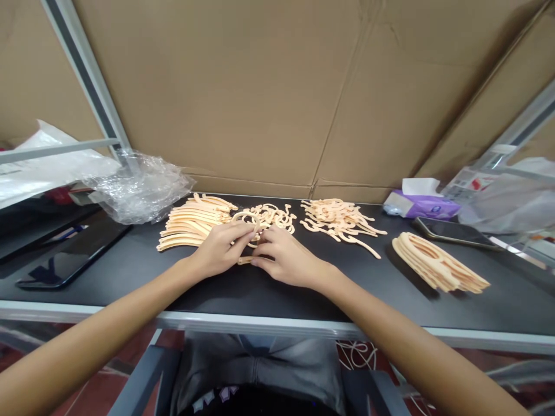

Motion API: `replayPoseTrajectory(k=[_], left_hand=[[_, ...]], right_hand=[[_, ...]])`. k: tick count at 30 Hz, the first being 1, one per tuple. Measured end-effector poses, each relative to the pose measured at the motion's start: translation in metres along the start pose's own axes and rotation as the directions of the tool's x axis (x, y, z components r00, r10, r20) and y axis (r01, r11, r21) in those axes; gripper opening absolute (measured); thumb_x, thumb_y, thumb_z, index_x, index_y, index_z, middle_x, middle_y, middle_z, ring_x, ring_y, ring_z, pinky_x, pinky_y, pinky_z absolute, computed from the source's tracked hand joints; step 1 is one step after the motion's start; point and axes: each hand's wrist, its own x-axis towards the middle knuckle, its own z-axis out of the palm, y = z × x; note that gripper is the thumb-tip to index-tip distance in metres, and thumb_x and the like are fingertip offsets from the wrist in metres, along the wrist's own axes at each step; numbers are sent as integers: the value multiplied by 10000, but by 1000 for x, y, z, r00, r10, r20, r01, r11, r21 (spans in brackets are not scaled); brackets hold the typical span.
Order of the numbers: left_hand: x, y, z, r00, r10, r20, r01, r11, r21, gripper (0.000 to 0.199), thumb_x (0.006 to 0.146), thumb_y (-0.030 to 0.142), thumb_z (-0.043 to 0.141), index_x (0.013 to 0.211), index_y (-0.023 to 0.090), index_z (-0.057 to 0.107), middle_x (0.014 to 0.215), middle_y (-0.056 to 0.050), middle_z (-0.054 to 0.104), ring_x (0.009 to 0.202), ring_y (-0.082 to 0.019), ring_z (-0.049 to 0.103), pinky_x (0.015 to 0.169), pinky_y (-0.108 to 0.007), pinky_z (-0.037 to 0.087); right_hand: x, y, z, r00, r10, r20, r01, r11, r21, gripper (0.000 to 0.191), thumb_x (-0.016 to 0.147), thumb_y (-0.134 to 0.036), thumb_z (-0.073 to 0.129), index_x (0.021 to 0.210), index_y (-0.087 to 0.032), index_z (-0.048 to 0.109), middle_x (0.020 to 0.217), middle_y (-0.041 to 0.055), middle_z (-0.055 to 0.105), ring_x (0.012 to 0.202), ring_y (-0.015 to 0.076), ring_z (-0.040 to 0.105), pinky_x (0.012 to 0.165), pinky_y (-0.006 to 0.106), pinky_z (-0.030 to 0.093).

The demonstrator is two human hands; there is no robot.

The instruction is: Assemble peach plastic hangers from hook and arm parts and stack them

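My left hand (223, 247) and my right hand (288, 257) meet over the middle of the dark table. Between the closed fingertips of both is a beige piece with a rounded loop (249, 215); my fingers hide much of it. A straight beige end (244, 260) pokes out below, by my right fingers; whether it belongs to the same piece I cannot tell. Close behind my left hand lies a row of long, slightly curved beige strips (186, 225). Small hook-shaped beige pieces (277, 215) are heaped just beyond my hands.
Thin curved beige pieces (336, 216) form another pile right of centre. Farther right are a stack of flat beige pieces (433, 263), a phone (455, 232) and a purple tissue pack (427, 205). Clear plastic wrap (143, 188) and a black phone-like slab (73, 254) lie left. Cardboard (243, 98) stands behind.
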Motion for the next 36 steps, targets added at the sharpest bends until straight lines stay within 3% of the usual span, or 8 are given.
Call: replayPoseTrajectory(k=[3,6,11,17,23,27,36], left_hand=[[0,1,-1,999,-31,-26,30,1000,-7,222,992,230,464,961,143,666,862,-58,722,736,-136,654,708,-232,506],[1,4,-2,993,-119,-21,117,989,-95,225,997,249,448,992,143,647,795,-24,698,631,-105,634,659,-210,502],[3,9,-2,955,-286,82,297,926,-235,259,991,334,463,944,159,647,652,22,616,615,-115,618,644,-215,488],[4,11,-1,929,-343,141,370,877,-305,229,932,334,559,924,153,699,691,6,650,630,-118,614,594,-208,460],[6,13,2,894,-387,225,447,746,-494,207,894,317,597,875,130,683,694,-15,696,654,-134,676,682,-232,531],[6,16,3,867,-404,292,498,675,-544,196,874,314,622,895,127,678,706,-34,723,676,-151,704,695,-247,553],[3,17,4,837,-351,420,536,680,-500,139,843,275,646,854,140,675,724,-35,746,710,-157,722,744,-250,552]], right_hand=[[-2,5,-14,999,33,17,-33,999,3,165,952,-220,597,861,-147,713,897,80,684,913,204,584,870,351,425],[-6,8,-34,985,149,83,-157,983,92,181,961,-175,545,856,-151,691,816,42,692,770,157,595,756,289,419],[-9,7,-51,946,263,187,-308,909,281,187,943,-193,531,1008,-166,704,789,0,691,685,120,585,675,239,409],[-9,11,-48,931,275,241,-352,852,387,210,952,-237,491,943,-158,686,746,-6,663,687,118,581,673,231,410],[-9,16,-50,924,239,299,-357,821,446,317,972,-319,459,733,-162,596,634,-27,585,573,98,494,587,219,368],[-9,16,-52,907,201,370,-360,826,434,299,968,-331,457,767,-162,600,645,-22,588,596,105,505,600,222,366],[-11,17,-49,885,176,432,-353,858,373,289,966,-306,463,743,-170,586,655,-23,596,579,101,476,580,228,344]])
